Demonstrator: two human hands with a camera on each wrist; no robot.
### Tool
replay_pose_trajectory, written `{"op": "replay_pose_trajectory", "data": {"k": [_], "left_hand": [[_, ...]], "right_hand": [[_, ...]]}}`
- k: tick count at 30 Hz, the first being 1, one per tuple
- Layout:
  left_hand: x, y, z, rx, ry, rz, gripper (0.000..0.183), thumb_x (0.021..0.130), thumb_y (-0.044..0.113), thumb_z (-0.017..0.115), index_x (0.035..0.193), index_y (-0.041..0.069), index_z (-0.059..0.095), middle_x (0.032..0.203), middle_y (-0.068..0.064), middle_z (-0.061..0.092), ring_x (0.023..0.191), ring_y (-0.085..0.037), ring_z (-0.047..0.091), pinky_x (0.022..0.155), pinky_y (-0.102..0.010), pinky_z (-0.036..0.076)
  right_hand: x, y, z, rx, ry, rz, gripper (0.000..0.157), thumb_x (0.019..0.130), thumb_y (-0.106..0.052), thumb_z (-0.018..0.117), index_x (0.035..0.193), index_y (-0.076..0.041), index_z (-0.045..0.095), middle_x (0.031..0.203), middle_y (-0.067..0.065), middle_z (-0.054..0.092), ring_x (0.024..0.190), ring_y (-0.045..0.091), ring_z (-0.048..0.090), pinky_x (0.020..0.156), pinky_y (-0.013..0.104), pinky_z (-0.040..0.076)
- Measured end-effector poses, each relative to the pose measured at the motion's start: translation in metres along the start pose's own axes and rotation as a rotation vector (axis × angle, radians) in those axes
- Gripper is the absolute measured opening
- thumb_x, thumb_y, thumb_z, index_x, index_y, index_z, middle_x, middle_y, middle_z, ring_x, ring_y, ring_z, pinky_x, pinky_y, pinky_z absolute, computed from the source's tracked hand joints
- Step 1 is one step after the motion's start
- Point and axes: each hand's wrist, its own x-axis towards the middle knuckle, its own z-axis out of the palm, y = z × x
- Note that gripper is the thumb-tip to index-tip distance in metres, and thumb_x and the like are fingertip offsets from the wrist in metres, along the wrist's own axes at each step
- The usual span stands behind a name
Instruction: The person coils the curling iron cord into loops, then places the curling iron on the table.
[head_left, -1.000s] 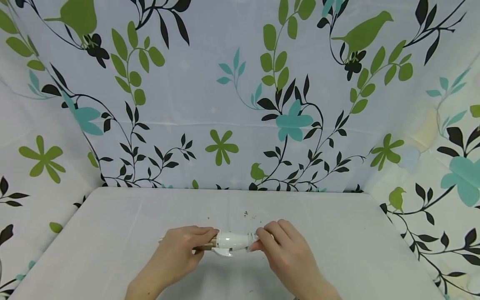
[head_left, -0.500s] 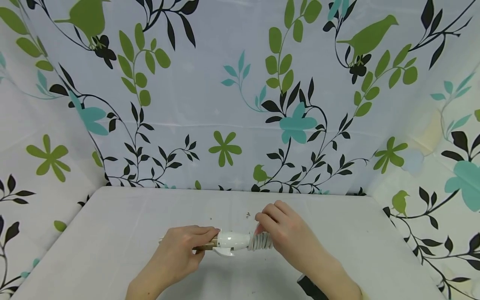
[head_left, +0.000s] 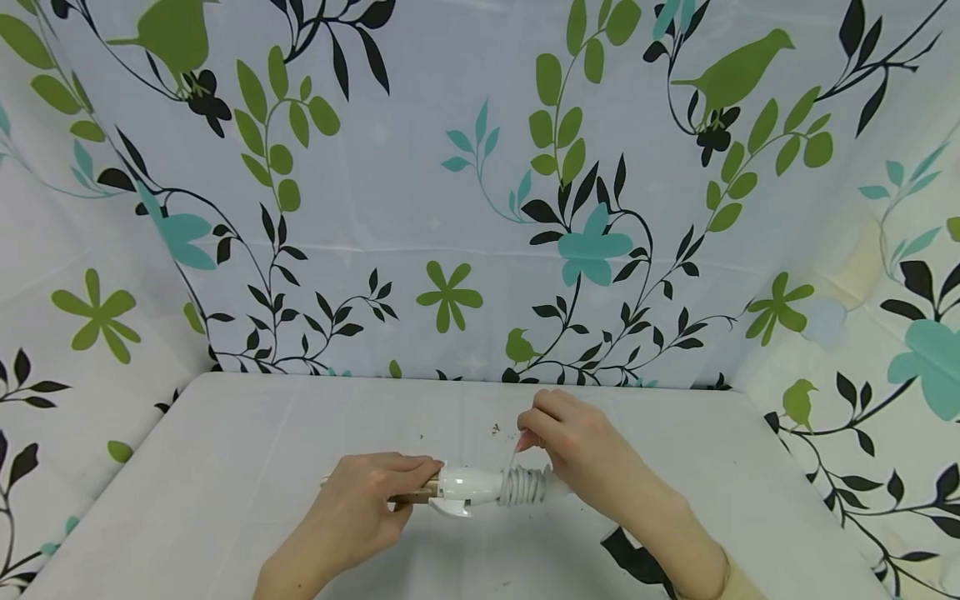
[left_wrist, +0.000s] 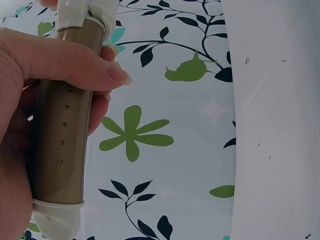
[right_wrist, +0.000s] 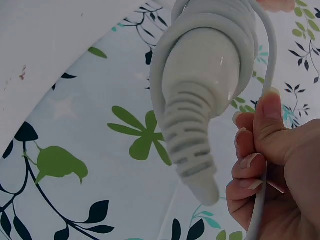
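A hair iron with a white handle (head_left: 469, 483) and a brown barrel (left_wrist: 62, 130) lies crosswise over the table. My left hand (head_left: 360, 510) grips the barrel, its thumb across the brown surface with a row of small holes. White cord (head_left: 522, 486) is coiled in several loops around the handle's right part. In the right wrist view, the ribbed cord sleeve (right_wrist: 192, 135) sticks out from the handle's end. My right hand (head_left: 596, 446) pinches the cord between thumb and curled fingers, just above and right of the loops; in the head view it partly hides the handle's end.
The white table (head_left: 262, 433) ends at a patterned cloth (head_left: 360, 200) behind and at both sides. Small dark crumbs (head_left: 495, 429) lie beyond the hair iron. A black strap (head_left: 636, 558) shows beside my right forearm.
My right hand has moved up and away from the handle, pulling the cord round it, and the loops now show in the head view. The left hand stays on the barrel.
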Motion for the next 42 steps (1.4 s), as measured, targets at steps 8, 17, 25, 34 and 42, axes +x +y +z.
{"op": "replay_pose_trajectory", "data": {"k": [8, 17, 25, 34, 42], "left_hand": [[-0.002, 0.0, 0.0, -0.001, 0.041, 0.05, 0.056, 0.051, -0.014, 0.079, 0.101, 0.013, 0.079, 0.097, 0.004, 0.078, 0.082, -0.011, 0.075, 0.067, -0.022, 0.059], [-0.002, 0.0, -0.004, -0.046, 0.086, 0.101, 0.059, 0.048, -0.017, 0.077, 0.099, 0.013, 0.079, 0.096, 0.004, 0.077, 0.08, -0.01, 0.074, 0.068, -0.018, 0.058], [-0.003, 0.001, -0.003, -0.068, 0.073, 0.113, 0.057, 0.05, -0.017, 0.076, 0.098, 0.013, 0.078, 0.095, 0.005, 0.077, 0.078, -0.007, 0.073, 0.067, -0.015, 0.057], [-0.002, 0.003, -0.004, -0.1, 0.071, 0.117, 0.056, 0.052, -0.016, 0.078, 0.1, 0.013, 0.078, 0.096, 0.005, 0.077, 0.078, -0.005, 0.072, 0.068, -0.014, 0.056], [-0.001, 0.001, -0.007, -0.118, 0.115, 0.126, 0.058, 0.051, -0.017, 0.079, 0.102, 0.01, 0.078, 0.097, 0.001, 0.077, 0.081, -0.013, 0.074, 0.071, -0.017, 0.058]], "right_hand": [[0.002, 0.007, 0.004, 0.015, 0.02, 0.0, 0.015, 0.084, -0.01, 0.078, 0.084, -0.011, 0.063, 0.074, -0.006, 0.053, 0.066, 0.006, 0.052, 0.062, 0.011, 0.048], [-0.005, 0.017, 0.011, 0.138, -0.02, 0.023, 0.007, 0.083, -0.01, 0.077, 0.089, -0.01, 0.074, 0.072, -0.005, 0.049, 0.067, 0.005, 0.045, 0.06, 0.009, 0.041], [-0.016, 0.035, 0.021, 0.551, -0.247, 0.275, 0.012, 0.091, -0.018, 0.07, 0.097, -0.011, 0.078, 0.074, -0.008, 0.056, 0.068, 0.001, 0.048, 0.059, 0.018, 0.047], [-0.031, 0.033, 0.046, 0.84, -0.281, 0.527, 0.014, 0.094, -0.018, 0.069, 0.099, -0.007, 0.076, 0.077, 0.007, 0.066, 0.068, 0.005, 0.057, 0.061, 0.022, 0.052], [-0.048, 0.015, 0.063, 0.904, -0.098, 0.426, 0.011, 0.094, -0.002, 0.064, 0.094, 0.002, 0.075, 0.072, 0.014, 0.065, 0.063, -0.001, 0.051, 0.05, 0.019, 0.049]]}}
